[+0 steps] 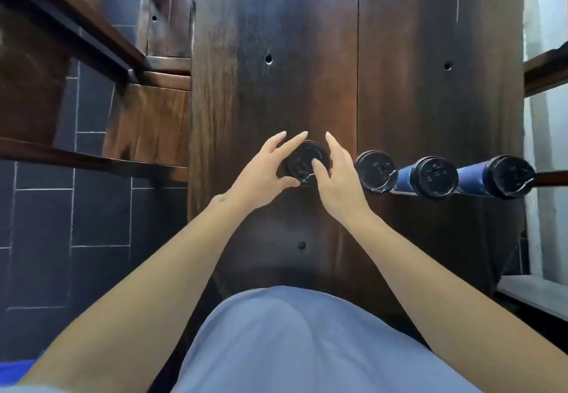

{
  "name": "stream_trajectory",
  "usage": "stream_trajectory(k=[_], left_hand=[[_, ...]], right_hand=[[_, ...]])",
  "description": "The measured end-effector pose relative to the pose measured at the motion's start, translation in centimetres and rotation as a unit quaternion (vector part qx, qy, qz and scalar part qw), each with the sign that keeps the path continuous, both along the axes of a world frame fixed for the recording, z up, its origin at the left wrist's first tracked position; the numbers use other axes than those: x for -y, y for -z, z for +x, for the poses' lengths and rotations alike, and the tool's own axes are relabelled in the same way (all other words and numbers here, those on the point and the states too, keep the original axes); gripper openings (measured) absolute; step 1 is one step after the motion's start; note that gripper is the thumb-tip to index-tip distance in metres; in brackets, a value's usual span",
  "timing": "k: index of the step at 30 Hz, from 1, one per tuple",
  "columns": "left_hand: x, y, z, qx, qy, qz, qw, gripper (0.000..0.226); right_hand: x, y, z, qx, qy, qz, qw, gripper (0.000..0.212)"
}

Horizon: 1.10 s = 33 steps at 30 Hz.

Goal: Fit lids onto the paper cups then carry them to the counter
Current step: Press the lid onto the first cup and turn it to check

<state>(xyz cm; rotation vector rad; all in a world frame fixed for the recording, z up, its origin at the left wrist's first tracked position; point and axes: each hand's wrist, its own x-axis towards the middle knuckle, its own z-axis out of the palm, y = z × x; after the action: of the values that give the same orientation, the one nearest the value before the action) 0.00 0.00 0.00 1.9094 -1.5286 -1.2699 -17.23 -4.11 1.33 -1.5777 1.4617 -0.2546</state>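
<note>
A row of blue paper cups with black lids stands on the dark wooden table [276, 54]. Both hands are on the leftmost lid [302, 159]; its cup is hidden beneath it. My left hand [264, 171] holds the lid's left rim between thumb and fingers. My right hand [335, 177] touches its right side, thumb pressing on top, fingers spread. To the right stand three lidded cups: one [375, 171] close by, a second [434, 177] with its blue wall showing, a third [508, 177] at the table's right edge.
Wooden benches [92, 159] run along the left over a dark tiled floor [43, 239]. A pale wall and window ledge [534, 294] lie at the right. My light blue clothing [295, 346] fills the bottom of the view.
</note>
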Motion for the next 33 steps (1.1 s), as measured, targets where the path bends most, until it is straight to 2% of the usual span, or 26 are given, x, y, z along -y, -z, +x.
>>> stream_trajectory(k=[3,8,16,24,30,33], left_hand=[[1.4,0.6,1.0,-0.005,0.049,0.007,0.999,0.093],[0.7,1.3,1.3,-0.057,0.066,0.016,0.996,0.086],[-4.1,1.7,0.7,-0.058,-0.003,-0.013,0.998,0.083],[-8.2,2.3,0.5,-0.063,-0.056,0.016,0.996,0.087],[-8.4,2.6,0.9,-0.084,-0.093,0.035,0.991,0.087],[-8.1,2.6,1.0,-0.1,-0.106,0.049,0.988,0.088]], right_hand=[[0.8,1.0,0.4,-0.011,0.004,0.037,0.999,0.057],[0.5,1.9,0.3,-0.008,0.002,0.097,0.995,0.054],[-1.5,1.5,0.6,0.009,-0.054,0.095,0.994,0.051],[-4.8,1.9,1.0,0.014,-0.072,0.091,0.993,0.045],[-4.5,2.2,2.3,0.021,-0.019,0.074,0.997,0.027],[-3.7,2.3,4.0,-0.015,0.018,0.069,0.997,0.033]])
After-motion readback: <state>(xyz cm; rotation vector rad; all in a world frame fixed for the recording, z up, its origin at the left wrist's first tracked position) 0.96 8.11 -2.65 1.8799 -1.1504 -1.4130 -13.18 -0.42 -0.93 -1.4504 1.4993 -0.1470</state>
